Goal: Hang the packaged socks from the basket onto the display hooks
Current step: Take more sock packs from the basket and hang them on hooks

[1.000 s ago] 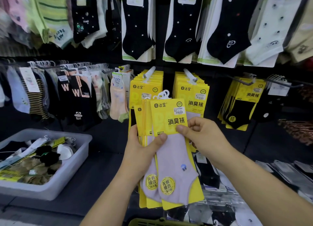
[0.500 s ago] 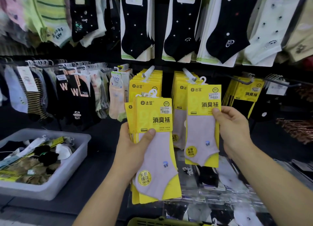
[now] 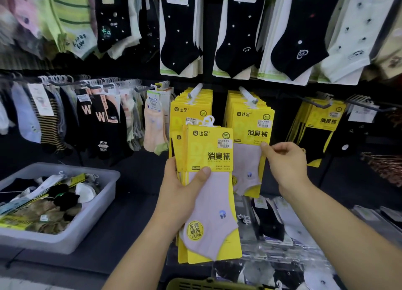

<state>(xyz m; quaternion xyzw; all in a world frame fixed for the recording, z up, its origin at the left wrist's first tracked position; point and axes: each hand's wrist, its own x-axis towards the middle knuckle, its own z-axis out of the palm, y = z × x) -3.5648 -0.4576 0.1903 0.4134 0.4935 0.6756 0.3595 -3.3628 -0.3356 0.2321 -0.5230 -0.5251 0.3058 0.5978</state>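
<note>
Yellow-card lilac sock packs (image 3: 208, 159): stack gripped in left hand (image 3: 182, 194) w/ thumb on front. Right hand (image 3: 287, 165) pinches edge of hung pack (image 3: 250, 133) on white plastic hook (image 3: 247, 94). Light, stiffish card, prob. slippery; grip near top hanger.

Shop, packaged socks (image 3: 250, 124) on display hooks (image 3: 247, 94), price stickers (image 3: 224, 143)

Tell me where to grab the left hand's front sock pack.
Probably pinch the front pack by its yellow header's right edge, from the right, with the right hand once it releases the hung pack. The left hand covers the left side; the top hanger loop must stay free.
</note>
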